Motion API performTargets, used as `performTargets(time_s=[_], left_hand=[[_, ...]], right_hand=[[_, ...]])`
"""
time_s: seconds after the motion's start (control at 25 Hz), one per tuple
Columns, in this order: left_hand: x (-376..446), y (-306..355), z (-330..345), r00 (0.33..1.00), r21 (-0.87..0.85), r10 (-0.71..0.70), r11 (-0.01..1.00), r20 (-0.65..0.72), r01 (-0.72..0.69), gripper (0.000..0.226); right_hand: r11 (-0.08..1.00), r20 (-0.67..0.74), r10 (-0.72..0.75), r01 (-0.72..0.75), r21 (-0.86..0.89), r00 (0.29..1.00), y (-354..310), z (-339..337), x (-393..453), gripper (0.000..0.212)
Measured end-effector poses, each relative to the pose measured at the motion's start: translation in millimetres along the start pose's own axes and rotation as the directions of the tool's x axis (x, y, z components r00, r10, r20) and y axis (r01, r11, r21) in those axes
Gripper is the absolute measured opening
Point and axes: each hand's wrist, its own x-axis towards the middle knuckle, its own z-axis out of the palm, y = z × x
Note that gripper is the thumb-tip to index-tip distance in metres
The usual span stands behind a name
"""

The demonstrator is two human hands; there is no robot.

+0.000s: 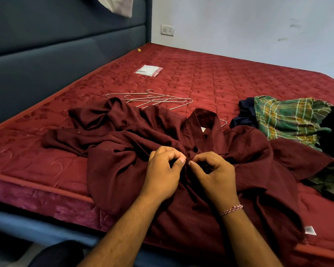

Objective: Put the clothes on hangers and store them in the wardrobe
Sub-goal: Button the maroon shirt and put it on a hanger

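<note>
A maroon shirt point(123, 151) lies spread and crumpled on the red mattress point(210, 78), collar pointing away from me. My left hand point(162, 170) and my right hand point(214, 174) both pinch the shirt's button placket, fingertips almost touching just below a dark button point(195, 149). A metal hanger hook point(223, 123) pokes out beside the collar. Several bare metal hangers point(152, 99) lie in a heap beyond the shirt. To the right sits a pile of clothes: a green plaid shirt point(289, 120), a navy piece point(243, 112) and dark garments point(333, 132).
A clear plastic packet point(148, 70) rests further up the mattress. A dark blue padded headboard point(66, 45) runs along the left. A white wall with a socket point(167, 30) stands behind. A small yellow object point(139, 49) lies by the headboard. No wardrobe is in view.
</note>
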Motion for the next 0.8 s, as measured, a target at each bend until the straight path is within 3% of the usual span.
performTargets(time_s=[0.24,0.52,0.68,0.8], left_hand=[[1,-6,1,0.998,-0.030,-0.039,0.999,0.048,0.040,0.009],[-3,-8,10,0.999,0.001,-0.038,0.999,-0.025,0.038,0.011],[1,-13,10,0.996,-0.053,-0.061,0.997,-0.063,0.058,0.020],[0,-11,11,0.997,0.022,-0.055,0.998,-0.061,0.056,0.006]], right_hand=[[0.983,-0.003,-0.114,0.112,-0.148,0.993,2,5,-5,0.006],[0.902,-0.063,-0.234,0.193,-0.386,0.970,3,15,-12,0.008],[0.932,-0.014,-0.207,0.192,-0.308,0.978,2,14,-12,0.007],[0.972,-0.010,-0.136,0.131,-0.196,0.991,1,10,-9,0.002]])
